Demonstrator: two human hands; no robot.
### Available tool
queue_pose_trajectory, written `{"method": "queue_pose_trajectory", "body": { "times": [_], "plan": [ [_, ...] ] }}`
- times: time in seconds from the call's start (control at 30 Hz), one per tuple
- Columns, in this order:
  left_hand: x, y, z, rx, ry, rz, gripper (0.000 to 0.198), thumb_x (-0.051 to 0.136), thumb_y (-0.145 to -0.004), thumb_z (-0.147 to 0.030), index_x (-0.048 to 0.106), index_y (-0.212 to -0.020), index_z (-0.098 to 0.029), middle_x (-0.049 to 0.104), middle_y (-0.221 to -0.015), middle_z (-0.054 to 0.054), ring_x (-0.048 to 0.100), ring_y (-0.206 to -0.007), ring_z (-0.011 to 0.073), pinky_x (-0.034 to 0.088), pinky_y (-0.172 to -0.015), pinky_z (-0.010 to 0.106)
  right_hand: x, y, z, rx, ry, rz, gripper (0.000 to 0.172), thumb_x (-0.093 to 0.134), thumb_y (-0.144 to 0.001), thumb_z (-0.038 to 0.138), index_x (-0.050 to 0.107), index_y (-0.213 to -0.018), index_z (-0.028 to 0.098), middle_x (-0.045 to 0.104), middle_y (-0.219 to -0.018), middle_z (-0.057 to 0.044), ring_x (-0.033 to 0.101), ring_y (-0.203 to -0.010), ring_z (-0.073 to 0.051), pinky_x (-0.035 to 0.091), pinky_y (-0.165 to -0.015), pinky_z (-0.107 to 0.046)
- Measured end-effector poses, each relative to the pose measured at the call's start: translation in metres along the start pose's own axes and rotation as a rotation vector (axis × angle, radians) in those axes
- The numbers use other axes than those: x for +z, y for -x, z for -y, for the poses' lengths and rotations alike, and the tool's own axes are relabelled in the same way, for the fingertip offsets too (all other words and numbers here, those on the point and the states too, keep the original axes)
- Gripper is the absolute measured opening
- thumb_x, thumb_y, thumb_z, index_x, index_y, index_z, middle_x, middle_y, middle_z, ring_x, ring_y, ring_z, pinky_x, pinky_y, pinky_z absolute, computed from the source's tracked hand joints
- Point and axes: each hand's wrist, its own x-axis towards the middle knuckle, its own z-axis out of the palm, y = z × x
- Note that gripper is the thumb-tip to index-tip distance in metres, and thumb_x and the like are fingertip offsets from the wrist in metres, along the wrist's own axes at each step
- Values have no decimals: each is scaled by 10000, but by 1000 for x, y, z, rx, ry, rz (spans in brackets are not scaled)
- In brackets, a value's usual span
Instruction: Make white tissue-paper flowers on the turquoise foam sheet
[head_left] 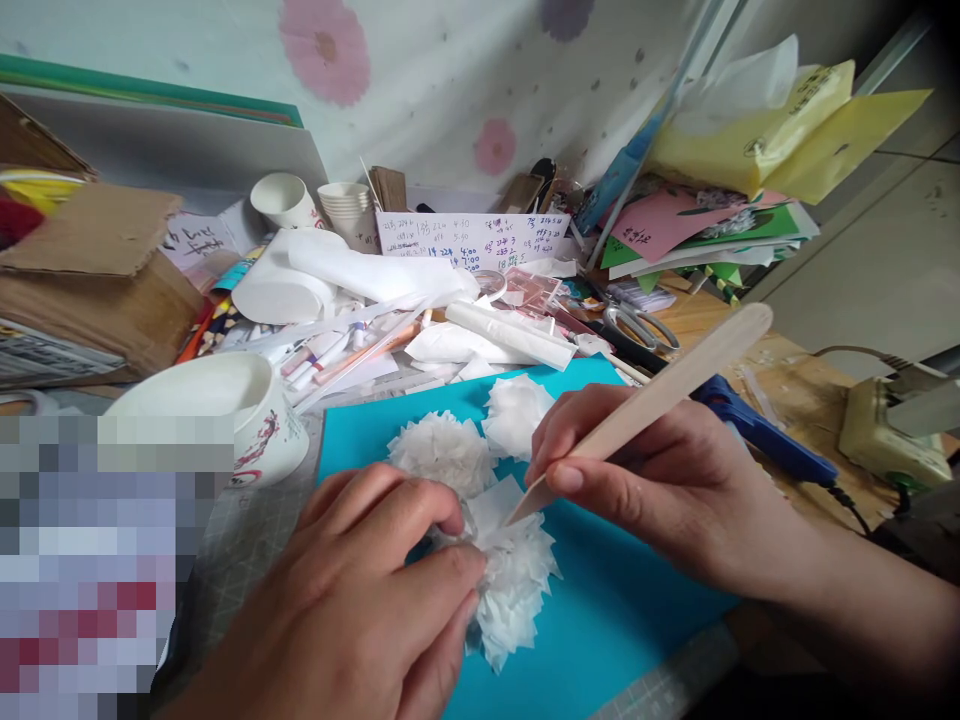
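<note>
Between the thumb and fingers of my right hand [637, 470] is a wooden craft stick [675, 380], slanting down to the left. Its lower tip meets a small piece of white tissue paper [499, 505] on the nearest ruffled tissue flower [514, 590]. My left hand [375, 580] rests at that flower's left side, thumb and forefinger pinched at its edge; whether they grip the flower or the small piece is hidden. Just beyond lie two more white tissue flowers, one at the left [442, 450] and one at the right [514, 410], on a blue sheet [592, 620].
A white paper bowl [274, 430] stands left of the sheet, near a cardboard box [90, 270]. Tissue rolls [375, 275] and pens are heaped behind. To the right lie scissors [637, 325], a blue glue gun [772, 430] and a power strip [892, 430].
</note>
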Motion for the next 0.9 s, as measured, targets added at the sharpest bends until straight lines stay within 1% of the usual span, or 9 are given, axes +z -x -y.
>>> {"method": "queue_pose_trajectory", "body": {
  "times": [0.07,0.13,0.23,0.3,0.4,0.6,0.67,0.8,0.9],
  "plan": [
    [1,1,0,18,-14,-33,206,542,-811,-177,685,-859,-318,612,-973,-41,501,-886,197,369,-783,349,2,1,0,-38,41,29,84,608,-861,117,619,-795,167,643,-814,-18,623,-753,-123,509,-670,-214],
    [2,2,1,72,-38,-53,199,548,-805,-183,683,-880,-308,631,-1044,-57,504,-937,200,361,-836,349,3,2,-1,-77,75,44,92,602,-858,101,612,-794,166,647,-823,-23,628,-767,-125,511,-687,-220],
    [4,3,3,135,-84,-67,190,535,-821,-200,678,-913,-286,652,-1096,-67,506,-992,200,331,-910,346,3,2,-2,-108,108,48,99,598,-855,90,600,-793,168,645,-826,-27,622,-762,-127,513,-696,-230],
    [4,3,4,156,-86,-87,190,519,-838,-216,673,-931,-275,670,-1072,-68,515,-982,194,321,-918,343,3,1,-3,-104,116,48,101,591,-860,94,593,-791,168,644,-827,-30,620,-764,-129,512,-699,-232],
    [4,0,3,172,-72,-96,192,507,-846,-204,669,-927,-267,693,-963,-70,534,-909,179,332,-877,338,4,1,-4,-91,117,60,98,584,-869,109,587,-791,169,645,-831,-35,622,-773,-135,511,-703,-237],
    [5,-2,1,226,-33,-131,222,484,-857,-166,684,-888,-256,680,-818,-52,521,-790,179,337,-785,359,8,2,-5,-100,98,88,85,571,-881,126,591,-802,152,632,-810,-32,602,-741,-125,497,-680,-235],
    [7,-2,1,237,-31,-132,228,480,-859,-164,688,-862,-257,672,-788,-51,511,-759,176,332,-777,367,9,3,-5,-99,99,105,83,570,-881,128,599,-803,138,626,-793,-34,596,-734,-122,489,-675,-229],
    [8,0,3,226,-37,-124,225,478,-853,-163,682,-839,-257,667,-785,-52,517,-767,178,334,-788,371,11,2,-6,-80,127,138,94,561,-884,129,599,-798,128,623,-790,-40,592,-731,-120,476,-670,-221],
    [6,2,3,199,-30,-107,219,485,-826,-153,676,-807,-258,667,-842,-40,523,-826,192,331,-813,373,14,1,-8,-74,202,203,79,560,-881,116,595,-811,124,619,-780,-39,578,-721,-122,456,-659,-223]
  ]
}}
